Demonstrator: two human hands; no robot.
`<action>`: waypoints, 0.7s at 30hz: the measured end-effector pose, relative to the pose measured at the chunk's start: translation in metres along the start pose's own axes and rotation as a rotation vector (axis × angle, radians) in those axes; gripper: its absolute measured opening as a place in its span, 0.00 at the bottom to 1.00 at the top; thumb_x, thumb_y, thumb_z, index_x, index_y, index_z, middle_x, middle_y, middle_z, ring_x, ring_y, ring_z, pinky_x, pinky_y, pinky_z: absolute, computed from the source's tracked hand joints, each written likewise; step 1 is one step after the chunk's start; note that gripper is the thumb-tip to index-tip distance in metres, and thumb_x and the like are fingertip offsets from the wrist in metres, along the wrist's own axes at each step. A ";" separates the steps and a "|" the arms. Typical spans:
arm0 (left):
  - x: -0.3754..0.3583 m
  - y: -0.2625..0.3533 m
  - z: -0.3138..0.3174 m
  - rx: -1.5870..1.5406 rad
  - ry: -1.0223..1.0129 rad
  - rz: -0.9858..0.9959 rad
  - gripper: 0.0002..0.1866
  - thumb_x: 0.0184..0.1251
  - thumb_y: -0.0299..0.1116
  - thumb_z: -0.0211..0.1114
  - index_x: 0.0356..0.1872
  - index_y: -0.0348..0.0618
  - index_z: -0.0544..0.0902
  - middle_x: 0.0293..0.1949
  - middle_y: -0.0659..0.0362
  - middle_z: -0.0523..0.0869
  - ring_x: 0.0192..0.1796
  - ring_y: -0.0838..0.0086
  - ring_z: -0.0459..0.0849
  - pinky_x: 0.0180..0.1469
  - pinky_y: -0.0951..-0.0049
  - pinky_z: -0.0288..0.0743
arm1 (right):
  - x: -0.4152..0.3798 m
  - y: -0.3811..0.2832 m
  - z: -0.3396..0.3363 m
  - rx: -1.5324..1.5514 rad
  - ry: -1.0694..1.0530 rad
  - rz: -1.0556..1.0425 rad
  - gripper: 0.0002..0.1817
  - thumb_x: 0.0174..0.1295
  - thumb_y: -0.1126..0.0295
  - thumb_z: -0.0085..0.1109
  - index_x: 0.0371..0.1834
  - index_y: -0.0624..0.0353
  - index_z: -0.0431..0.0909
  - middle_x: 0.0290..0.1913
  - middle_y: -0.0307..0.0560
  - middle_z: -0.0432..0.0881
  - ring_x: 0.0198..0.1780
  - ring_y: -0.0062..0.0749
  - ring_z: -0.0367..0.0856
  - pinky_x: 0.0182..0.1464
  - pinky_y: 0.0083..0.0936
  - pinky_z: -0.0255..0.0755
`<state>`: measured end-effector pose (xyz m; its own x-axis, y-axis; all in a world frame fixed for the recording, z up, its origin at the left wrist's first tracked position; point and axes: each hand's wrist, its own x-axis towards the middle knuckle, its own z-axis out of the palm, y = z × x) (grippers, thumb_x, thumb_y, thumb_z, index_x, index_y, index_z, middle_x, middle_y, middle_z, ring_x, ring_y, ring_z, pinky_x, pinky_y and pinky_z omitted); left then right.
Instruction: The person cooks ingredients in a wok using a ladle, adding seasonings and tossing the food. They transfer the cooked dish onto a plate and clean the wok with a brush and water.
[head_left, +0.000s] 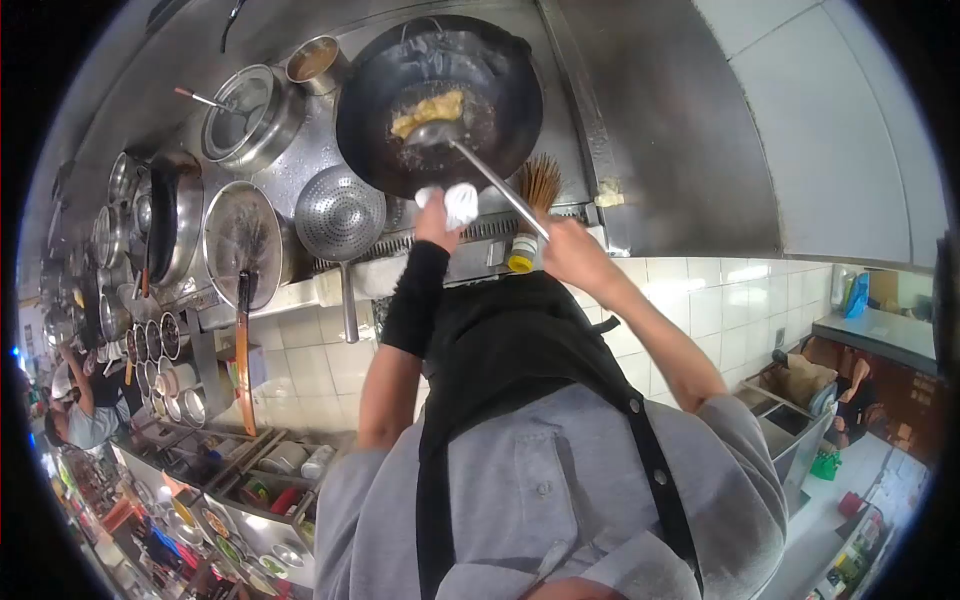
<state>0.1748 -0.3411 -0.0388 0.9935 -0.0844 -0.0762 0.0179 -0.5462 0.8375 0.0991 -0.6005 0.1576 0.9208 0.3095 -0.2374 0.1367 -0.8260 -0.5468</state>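
Note:
A large black wok [505,75] sits on the steel range with yellowish food [430,113] inside. My right hand [575,255] is closed round the handle of a long metal ladle [437,132], whose bowl rests against the food. At the wok's near rim, my left hand [437,222] is closed on a white cloth [460,205]; a black band covers that wrist. Just left of it lies a perforated skimmer [340,213]. A bamboo brush [540,183] stands beside my right hand, near a yellow-lidded container [521,256].
Left of the wok are a small pot of brown liquid [314,60], a lidded steel pot [243,118] and a wooden-handled strainer [242,240]. Ingredient trays [265,490] stand lower left. A person [85,415] is at far left, another [855,400] at far right.

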 end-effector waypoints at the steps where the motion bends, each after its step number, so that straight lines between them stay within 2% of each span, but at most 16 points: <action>1: -0.027 0.017 -0.005 0.344 0.085 0.144 0.32 0.59 0.34 0.74 0.63 0.34 0.73 0.55 0.42 0.84 0.58 0.47 0.83 0.62 0.57 0.77 | 0.012 0.004 0.021 0.003 0.057 0.022 0.34 0.52 0.83 0.54 0.67 0.80 0.69 0.46 0.76 0.83 0.49 0.65 0.85 0.56 0.48 0.79; 2: -0.042 -0.007 0.011 0.289 0.083 0.170 0.34 0.57 0.29 0.73 0.65 0.34 0.70 0.54 0.41 0.83 0.60 0.45 0.82 0.62 0.57 0.76 | 0.021 0.006 0.028 0.004 0.119 0.042 0.33 0.52 0.83 0.54 0.66 0.81 0.69 0.46 0.76 0.83 0.47 0.66 0.85 0.54 0.48 0.80; 3: -0.065 0.005 0.007 0.359 -0.061 0.058 0.32 0.58 0.28 0.71 0.65 0.35 0.71 0.54 0.40 0.83 0.60 0.45 0.81 0.61 0.58 0.77 | 0.008 0.004 0.028 -0.013 0.157 0.022 0.35 0.52 0.83 0.55 0.69 0.76 0.68 0.46 0.74 0.83 0.47 0.66 0.85 0.54 0.48 0.80; 4: -0.076 -0.010 0.017 0.397 -0.233 -0.143 0.39 0.55 0.28 0.72 0.71 0.38 0.69 0.56 0.36 0.83 0.59 0.42 0.82 0.59 0.53 0.79 | -0.018 0.004 0.027 -0.031 0.198 0.001 0.37 0.51 0.83 0.55 0.72 0.71 0.67 0.46 0.72 0.84 0.47 0.65 0.85 0.54 0.48 0.80; 5: -0.098 0.002 0.019 0.156 -0.151 -0.209 0.40 0.55 0.29 0.73 0.71 0.35 0.68 0.58 0.36 0.81 0.61 0.41 0.81 0.62 0.54 0.77 | -0.027 0.007 0.021 -0.055 0.249 -0.016 0.40 0.51 0.83 0.55 0.74 0.66 0.65 0.46 0.70 0.84 0.47 0.65 0.84 0.53 0.48 0.80; 8: -0.085 0.053 -0.013 0.364 -0.065 0.125 0.42 0.55 0.33 0.74 0.71 0.27 0.66 0.66 0.34 0.76 0.68 0.40 0.75 0.72 0.55 0.70 | -0.060 -0.010 -0.041 0.012 -0.022 -0.009 0.39 0.52 0.83 0.55 0.74 0.63 0.66 0.48 0.70 0.84 0.46 0.66 0.84 0.53 0.47 0.80; 9: -0.045 0.044 -0.020 0.216 -0.129 0.094 0.45 0.53 0.36 0.77 0.70 0.27 0.67 0.66 0.34 0.76 0.69 0.41 0.74 0.73 0.55 0.68 | -0.060 -0.022 -0.056 0.020 -0.044 -0.022 0.33 0.50 0.84 0.56 0.65 0.77 0.70 0.44 0.73 0.84 0.47 0.64 0.85 0.53 0.49 0.79; 10: -0.024 0.058 -0.023 0.227 0.032 0.150 0.42 0.52 0.37 0.79 0.67 0.29 0.70 0.62 0.36 0.80 0.65 0.44 0.78 0.70 0.54 0.70 | -0.054 -0.023 -0.054 -0.027 -0.032 -0.027 0.33 0.50 0.84 0.56 0.66 0.78 0.70 0.44 0.72 0.83 0.47 0.65 0.85 0.54 0.49 0.79; 12: 0.028 -0.021 0.022 -0.229 0.011 0.098 0.30 0.54 0.36 0.77 0.56 0.36 0.76 0.51 0.44 0.85 0.53 0.50 0.86 0.55 0.53 0.80 | -0.030 -0.022 -0.035 -0.083 -0.010 -0.009 0.34 0.51 0.83 0.56 0.67 0.78 0.68 0.46 0.72 0.83 0.46 0.66 0.86 0.53 0.49 0.80; 15: -0.012 0.028 -0.005 -0.049 -0.044 0.014 0.35 0.52 0.33 0.78 0.62 0.34 0.73 0.53 0.41 0.84 0.58 0.45 0.83 0.63 0.52 0.75 | 0.008 -0.011 0.028 -0.091 0.067 0.032 0.36 0.52 0.82 0.56 0.69 0.77 0.65 0.48 0.73 0.83 0.44 0.67 0.86 0.50 0.50 0.82; 16: -0.041 -0.006 0.012 0.344 0.185 0.306 0.38 0.52 0.30 0.75 0.67 0.34 0.71 0.59 0.41 0.82 0.59 0.45 0.82 0.62 0.53 0.76 | 0.011 -0.003 0.049 -0.095 0.138 0.022 0.36 0.52 0.82 0.56 0.70 0.77 0.64 0.49 0.74 0.82 0.43 0.67 0.86 0.49 0.51 0.82; 17: -0.068 0.003 0.002 0.266 -0.045 0.092 0.42 0.50 0.28 0.74 0.70 0.33 0.68 0.63 0.39 0.79 0.61 0.42 0.81 0.64 0.53 0.75 | 0.016 0.002 0.056 -0.106 0.215 0.006 0.37 0.53 0.82 0.56 0.71 0.77 0.63 0.49 0.74 0.82 0.42 0.67 0.86 0.47 0.51 0.83; 18: -0.083 -0.017 0.022 -0.619 0.056 -0.352 0.35 0.59 0.30 0.69 0.69 0.33 0.70 0.59 0.44 0.82 0.58 0.49 0.84 0.61 0.56 0.79 | -0.002 -0.011 0.044 -0.138 0.209 0.010 0.37 0.54 0.81 0.56 0.72 0.75 0.62 0.47 0.74 0.82 0.39 0.66 0.87 0.44 0.50 0.83; 19: -0.095 -0.008 0.030 -0.967 0.058 -0.638 0.23 0.70 0.31 0.58 0.65 0.38 0.74 0.56 0.49 0.84 0.55 0.55 0.86 0.57 0.55 0.82 | -0.018 -0.003 0.051 -0.158 0.201 0.001 0.39 0.54 0.80 0.57 0.73 0.75 0.61 0.46 0.72 0.82 0.39 0.65 0.87 0.44 0.50 0.83; 20: -0.107 0.000 0.039 -1.299 0.173 -0.950 0.16 0.81 0.33 0.47 0.61 0.43 0.77 0.53 0.55 0.87 0.52 0.62 0.89 0.54 0.55 0.85 | -0.041 -0.013 0.040 -0.050 0.180 0.062 0.38 0.56 0.81 0.57 0.75 0.65 0.64 0.49 0.70 0.82 0.40 0.66 0.85 0.45 0.52 0.80; 21: -0.113 0.009 0.035 -1.327 0.166 -0.953 0.18 0.73 0.31 0.56 0.61 0.39 0.77 0.52 0.48 0.87 0.54 0.54 0.87 0.56 0.56 0.82 | -0.058 -0.019 0.032 -0.011 0.214 0.043 0.36 0.56 0.81 0.58 0.73 0.66 0.67 0.46 0.69 0.83 0.39 0.64 0.85 0.44 0.50 0.80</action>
<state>0.0589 -0.3654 -0.0412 0.5673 -0.0235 -0.8232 0.5843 0.7158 0.3823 0.0316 -0.5875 0.1560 0.9823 0.1674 -0.0836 0.0983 -0.8417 -0.5309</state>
